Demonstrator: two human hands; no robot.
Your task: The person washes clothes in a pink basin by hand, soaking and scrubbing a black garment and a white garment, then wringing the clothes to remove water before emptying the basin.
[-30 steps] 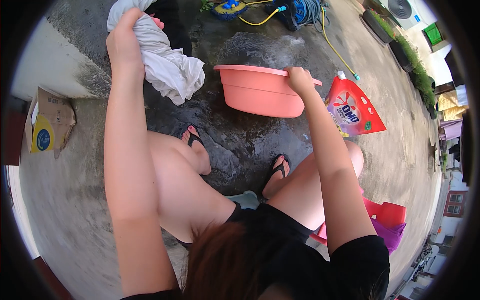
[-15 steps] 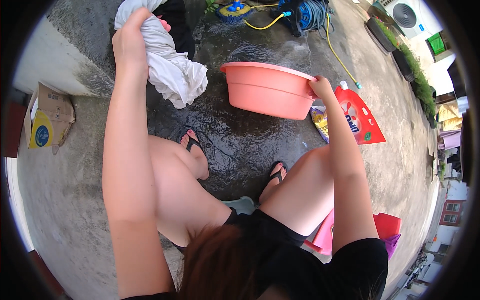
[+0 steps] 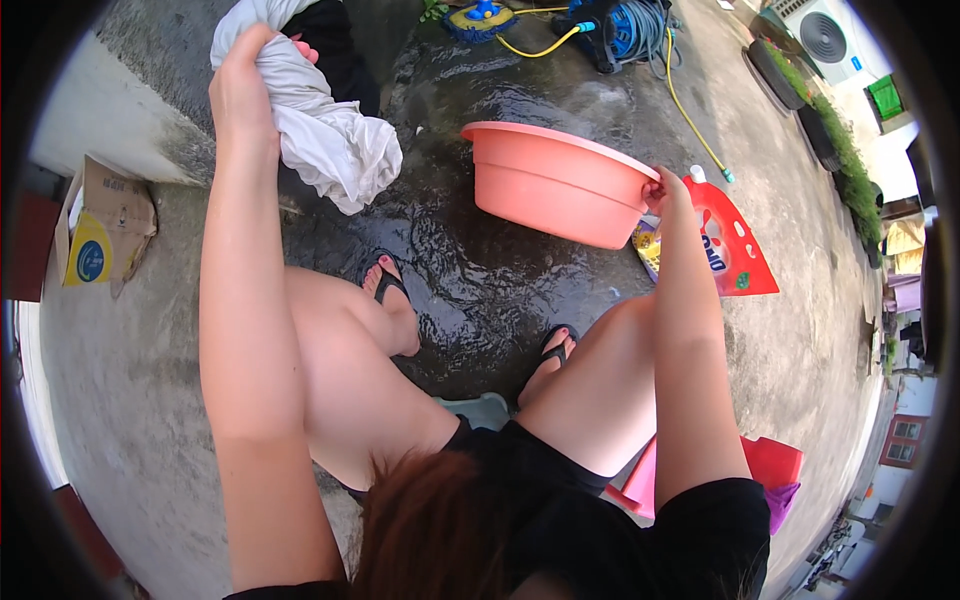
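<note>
My left hand (image 3: 243, 85) is closed round a crumpled white cloth (image 3: 325, 140), which hangs down toward the wet ground at the upper left. Behind it lies a black cloth (image 3: 338, 55). At centre right, my right hand (image 3: 667, 190) grips the rim of a pink plastic basin (image 3: 560, 190). The basin is tipped, its outer side toward me and its inside hidden. Close beside that hand are a red detergent pouch (image 3: 735, 245) with a white cap and a smaller yellow and purple packet (image 3: 647, 248), partly covered by the basin and my arm.
Wet concrete (image 3: 460, 290) lies round my sandalled feet. An open cardboard box (image 3: 105, 225) stands by a low wall at left. Farther off are a blue hose reel (image 3: 630, 35), a yellow hose (image 3: 690, 115) and a brush head (image 3: 480, 20). Red and pink plastic things (image 3: 770, 460) sit at lower right.
The basin has shifted slightly right and tilts more, its right side lower. The white cloth in my left hand has moved a little left. The view has also shifted slightly.
</note>
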